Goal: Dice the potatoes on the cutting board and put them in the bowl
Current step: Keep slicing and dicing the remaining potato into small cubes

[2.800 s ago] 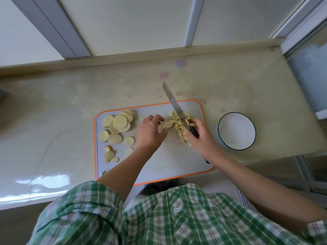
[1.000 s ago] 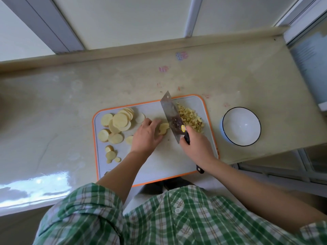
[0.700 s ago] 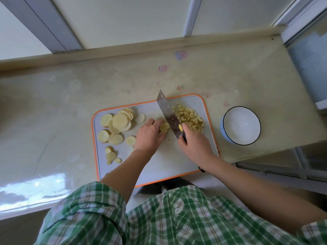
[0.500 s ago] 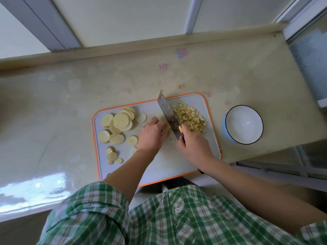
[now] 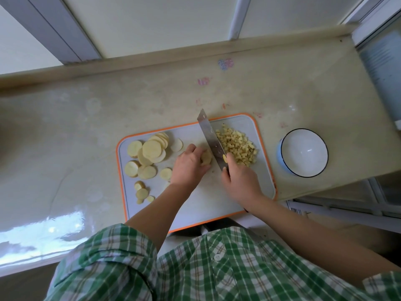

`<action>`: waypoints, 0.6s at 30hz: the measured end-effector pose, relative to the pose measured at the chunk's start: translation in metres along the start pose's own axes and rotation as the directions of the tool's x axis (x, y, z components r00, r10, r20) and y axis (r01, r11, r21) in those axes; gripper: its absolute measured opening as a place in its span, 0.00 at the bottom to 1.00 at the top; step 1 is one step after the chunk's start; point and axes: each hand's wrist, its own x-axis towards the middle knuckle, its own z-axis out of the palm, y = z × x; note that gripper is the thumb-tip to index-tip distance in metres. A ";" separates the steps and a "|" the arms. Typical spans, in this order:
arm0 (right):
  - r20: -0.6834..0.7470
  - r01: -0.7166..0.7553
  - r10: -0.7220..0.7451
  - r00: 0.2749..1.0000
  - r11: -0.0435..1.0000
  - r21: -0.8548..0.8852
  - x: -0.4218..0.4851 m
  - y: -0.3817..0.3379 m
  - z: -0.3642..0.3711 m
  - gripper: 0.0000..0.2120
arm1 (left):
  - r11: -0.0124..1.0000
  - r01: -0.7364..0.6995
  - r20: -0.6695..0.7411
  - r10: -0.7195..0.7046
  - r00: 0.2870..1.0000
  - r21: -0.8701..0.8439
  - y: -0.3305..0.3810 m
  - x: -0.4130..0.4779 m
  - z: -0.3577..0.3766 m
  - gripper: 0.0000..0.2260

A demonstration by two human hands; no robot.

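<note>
A white cutting board (image 5: 208,203) with an orange rim lies on the counter. Several round potato slices (image 5: 152,151) are spread over its left half. A heap of diced potato (image 5: 237,144) sits at its far right. My left hand (image 5: 188,166) holds a small stack of slices (image 5: 206,157) down with curled fingers. My right hand (image 5: 239,181) grips the handle of a cleaver (image 5: 211,139), whose blade stands just right of that stack. A white bowl (image 5: 303,152) with a dark rim stands to the right of the board, with nothing in it.
The pale counter (image 5: 86,127) ends at a raised back ledge (image 5: 152,59) below a window. Its right edge drops off just past the bowl. The front edge runs close under the board's near side.
The diced pieces were pushed from mid-board to the far right corner by the blade. My left hand then brought a stack of slices to the blade, and the cleaver now stands edge-down beside it.
</note>
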 end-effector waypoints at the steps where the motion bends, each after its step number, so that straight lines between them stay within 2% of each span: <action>1: 0.000 0.002 -0.002 1.000 1.000 0.016 0.001 0.001 -0.002 0.11 | 1.000 -0.008 -0.007 0.008 1.000 0.000 -0.001 -0.001 0.000 0.19; 7: 0.042 0.066 -0.066 0.997 0.998 0.002 -0.001 -0.007 -0.014 0.07 | 1.000 -0.008 -0.036 0.008 0.999 -0.003 -0.001 -0.001 -0.002 0.13; 18: 0.055 0.026 -0.023 0.998 0.998 -0.054 -0.001 -0.010 0.002 0.10 | 0.999 -0.014 -0.052 0.012 0.999 -0.030 0.000 0.001 -0.001 0.12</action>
